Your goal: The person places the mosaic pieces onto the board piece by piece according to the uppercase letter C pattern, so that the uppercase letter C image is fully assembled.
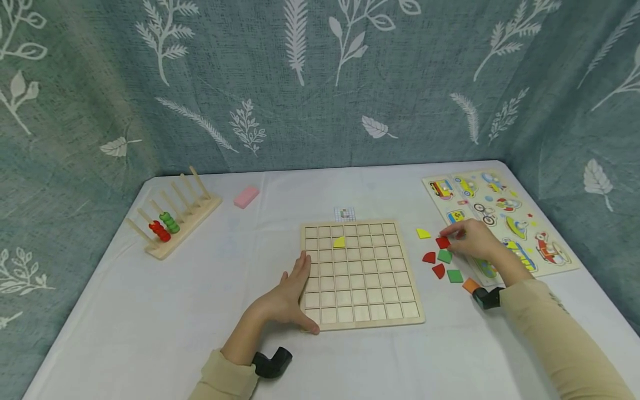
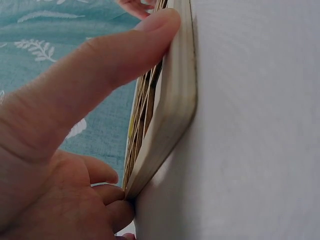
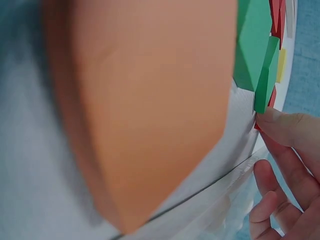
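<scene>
1. grid board (image 1: 361, 273): pale wooden square tray divided into rows of small square cells, lying flat near the middle of the worktop (image 1: 165, 311). one yellow piece (image 1: 339, 241) sits in a cell in its second row from the far edge; the other cells show bare wood. seen edge-on in the left wrist view (image 2: 170, 115), with a rounded corner.
2. left hand (image 1: 287, 297): laid against the board's left edge, fingers straight along the side, thumb on the near left corner. the left wrist view shows the thumb (image 2: 100, 65) pressed flat on the rim; nothing is gripped.
3. right hand (image 1: 472, 239): reaches among the loose pieces to the right of the board, fingertips on a red piece (image 1: 442, 242). whether it pinches the piece or only touches it cannot be told.
4. loose pieces, right of the board, lying close together: yellow quarter-round (image 1: 423, 233), red quarter-round (image 1: 429, 257), green piece (image 1: 444, 256), second red piece (image 1: 438, 270), green square (image 1: 454, 275), orange piece (image 1: 470, 285). the orange piece fills most of the right wrist view (image 3: 145, 105), blurred.
5. picture puzzle board (image 1: 542, 222): shows vehicles, lies at the right edge of the worktop, partly covered by the right hand and forearm.
6. bead rack (image 1: 172, 219): wooden base with slanting pegs, red and green beads on two of them, far left.
7. pink block (image 1: 246, 196): beyond the board, towards the left.
8. small patterned card (image 1: 344, 213): just beyond the board's far edge.
9. leaf-print curtain (image 1: 320, 83): blue-grey, hung behind and at both sides.
</scene>
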Motion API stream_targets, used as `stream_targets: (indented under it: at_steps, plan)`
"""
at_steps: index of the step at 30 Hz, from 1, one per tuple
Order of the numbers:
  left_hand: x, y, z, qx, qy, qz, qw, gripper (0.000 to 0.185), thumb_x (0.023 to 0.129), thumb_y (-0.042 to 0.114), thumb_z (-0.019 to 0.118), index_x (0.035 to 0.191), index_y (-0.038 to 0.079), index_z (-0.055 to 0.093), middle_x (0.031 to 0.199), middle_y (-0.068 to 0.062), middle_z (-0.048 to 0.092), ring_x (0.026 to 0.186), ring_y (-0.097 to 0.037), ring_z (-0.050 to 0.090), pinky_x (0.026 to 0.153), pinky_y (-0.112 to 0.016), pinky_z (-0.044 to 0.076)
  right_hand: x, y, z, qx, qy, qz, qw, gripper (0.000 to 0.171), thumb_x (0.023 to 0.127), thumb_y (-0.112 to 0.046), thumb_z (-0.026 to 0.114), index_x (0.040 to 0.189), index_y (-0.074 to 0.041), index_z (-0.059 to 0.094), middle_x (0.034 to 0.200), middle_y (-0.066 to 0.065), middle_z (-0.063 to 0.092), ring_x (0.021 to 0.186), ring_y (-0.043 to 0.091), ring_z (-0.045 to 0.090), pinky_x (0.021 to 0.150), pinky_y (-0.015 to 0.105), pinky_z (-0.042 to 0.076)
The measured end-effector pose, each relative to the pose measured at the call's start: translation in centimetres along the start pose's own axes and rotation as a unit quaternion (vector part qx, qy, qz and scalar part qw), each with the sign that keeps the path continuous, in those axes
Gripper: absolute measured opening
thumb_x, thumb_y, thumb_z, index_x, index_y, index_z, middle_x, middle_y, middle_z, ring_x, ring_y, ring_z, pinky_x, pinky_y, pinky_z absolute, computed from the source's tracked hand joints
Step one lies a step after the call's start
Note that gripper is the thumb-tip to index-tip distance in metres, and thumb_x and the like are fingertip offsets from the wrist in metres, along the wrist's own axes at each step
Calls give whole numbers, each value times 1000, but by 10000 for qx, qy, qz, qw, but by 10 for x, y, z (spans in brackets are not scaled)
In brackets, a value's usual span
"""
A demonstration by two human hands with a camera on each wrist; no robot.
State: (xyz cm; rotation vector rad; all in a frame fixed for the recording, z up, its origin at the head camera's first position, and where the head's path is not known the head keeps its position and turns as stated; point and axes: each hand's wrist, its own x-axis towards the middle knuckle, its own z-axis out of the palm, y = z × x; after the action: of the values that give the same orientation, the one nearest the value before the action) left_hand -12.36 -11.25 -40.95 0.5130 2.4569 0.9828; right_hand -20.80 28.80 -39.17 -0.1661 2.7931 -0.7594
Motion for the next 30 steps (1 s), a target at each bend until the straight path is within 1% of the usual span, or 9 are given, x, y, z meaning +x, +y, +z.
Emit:
stream_targets:
  at_steps: [6, 14, 30]
  plan:
    - [1, 0, 0, 38, 2, -53, 10000, 135, 48, 23, 91, 145, -2, -1, 151, -14, -12, 138, -24, -7, 110, -46, 1, 0, 1, 1, 3, 13, 8, 10000, 30, 78, -6, 68, 108, -1, 66, 103, 17, 61, 90, 29, 47, 74, 38, 41]
    - [1, 0, 0, 7, -2, -51, 10000, 136, 48, 23, 91, 145, -2, -1, 151, -14, -11, 138, -24, -6, 110, -46, 1, -2, 0, 1, -22, 44, 5, 10000, 32, 78, -7, 68, 109, -1, 66, 103, 17, 61, 88, 29, 47, 70, 35, 41]
    - [0, 0, 0, 28, -8, -32, 10000, 136, 48, 23, 91, 144, -3, -1, 151, -15, -11, 138, -25, -7, 110, -47, 1, -4, -3, 0, -5, 104, -13, 9999, 32, 77, -8, 67, 109, -1, 66, 101, 15, 61, 86, 28, 47, 68, 34, 41]
